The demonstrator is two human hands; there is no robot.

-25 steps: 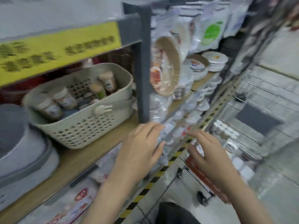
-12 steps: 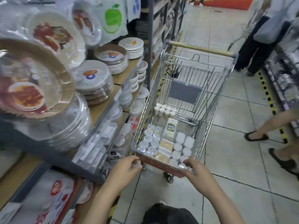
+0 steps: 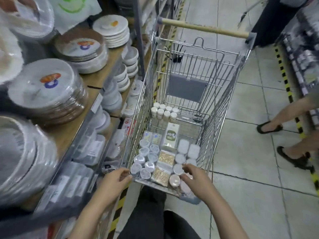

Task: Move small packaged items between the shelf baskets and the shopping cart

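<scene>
The wire shopping cart [image 3: 222,104] stands in the aisle right in front of me. On its floor lie several small round tubs [image 3: 145,153] with clear lids, white-capped bottles [image 3: 164,112], flat gold packets [image 3: 165,158] and a green-labelled packet [image 3: 171,135]. My left hand [image 3: 114,179] is at the cart's near left corner, fingers loosely curled, with no item in it. My right hand [image 3: 195,177] reaches over the near right end, fingers spread and bent above a white-lidded tub [image 3: 177,169] and a pinkish tub [image 3: 174,180]. No shelf basket is in view.
Shelves [image 3: 74,128] on the left carry wrapped stacks of disposable plates [image 3: 44,90] and bowls [image 3: 129,57]. A person's legs in dark shoes [image 3: 269,128] stand at the right, and another person [image 3: 272,23] is beyond the cart handle [image 3: 203,28]. Yellow-black tape [image 3: 286,83] marks the tiled floor.
My view swung from the shelf basket to the cart. Both hands came down to the cart's near end, and my right hand now reaches inside over the tubs.
</scene>
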